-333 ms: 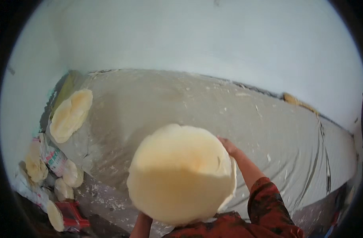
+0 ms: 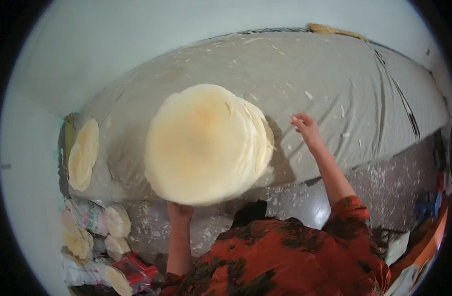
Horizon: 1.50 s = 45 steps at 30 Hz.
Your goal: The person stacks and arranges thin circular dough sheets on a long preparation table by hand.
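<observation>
1. Big stack of pale rounds [image 2: 201, 143] is over the table [image 2: 329, 69], near its front edge.
2. Left hand [image 2: 180, 209] is under there, grip hidden, can't tell; right hand [image 2: 307, 129] is released, just beside.
3. Smaller pile [image 2: 84, 155] far left, bagged rounds [image 2: 118, 222] and red basket [image 2: 141, 270] below, broom [image 2: 334, 30] by the wall [image 2: 186, 24].

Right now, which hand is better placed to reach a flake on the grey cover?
Likely the right hand: it hangs over the grey cover near pale flakes, clear of the round stack, apparently empty. The left hand is at the stack's near edge, fingers hidden.
</observation>
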Each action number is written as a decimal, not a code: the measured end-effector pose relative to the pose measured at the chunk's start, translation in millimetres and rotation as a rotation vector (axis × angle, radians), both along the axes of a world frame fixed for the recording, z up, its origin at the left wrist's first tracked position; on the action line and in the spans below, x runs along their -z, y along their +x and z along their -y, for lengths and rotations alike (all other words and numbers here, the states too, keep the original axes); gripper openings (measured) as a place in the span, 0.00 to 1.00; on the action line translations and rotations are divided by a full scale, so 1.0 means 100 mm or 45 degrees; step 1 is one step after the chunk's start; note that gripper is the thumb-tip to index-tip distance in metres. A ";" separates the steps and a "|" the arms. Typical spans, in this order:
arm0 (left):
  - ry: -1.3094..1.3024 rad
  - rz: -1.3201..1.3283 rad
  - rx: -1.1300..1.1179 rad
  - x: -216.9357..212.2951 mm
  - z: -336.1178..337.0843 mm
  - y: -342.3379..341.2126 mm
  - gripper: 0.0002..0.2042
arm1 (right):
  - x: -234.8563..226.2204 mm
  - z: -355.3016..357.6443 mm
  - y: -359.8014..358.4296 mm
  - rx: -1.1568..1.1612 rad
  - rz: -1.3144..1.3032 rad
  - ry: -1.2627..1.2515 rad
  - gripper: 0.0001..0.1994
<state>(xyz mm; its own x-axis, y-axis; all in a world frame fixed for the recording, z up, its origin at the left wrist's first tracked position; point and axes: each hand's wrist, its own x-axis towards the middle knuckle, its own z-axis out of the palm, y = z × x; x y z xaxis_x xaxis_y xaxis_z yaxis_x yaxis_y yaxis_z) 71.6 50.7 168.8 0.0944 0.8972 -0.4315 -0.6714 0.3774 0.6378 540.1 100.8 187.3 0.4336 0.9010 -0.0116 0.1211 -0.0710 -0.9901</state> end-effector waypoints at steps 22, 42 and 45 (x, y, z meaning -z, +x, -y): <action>-0.050 0.278 0.109 -0.49 0.37 -0.36 0.17 | -0.94 1.03 -2.85 -0.635 1.266 0.449 0.32; 0.345 0.023 0.613 -0.68 0.29 -0.60 0.23 | -0.50 0.49 -3.12 -0.549 1.724 0.309 0.14; 0.435 -0.211 0.540 -0.80 0.29 -0.54 0.22 | -0.84 0.24 -2.96 -0.634 1.655 0.214 0.09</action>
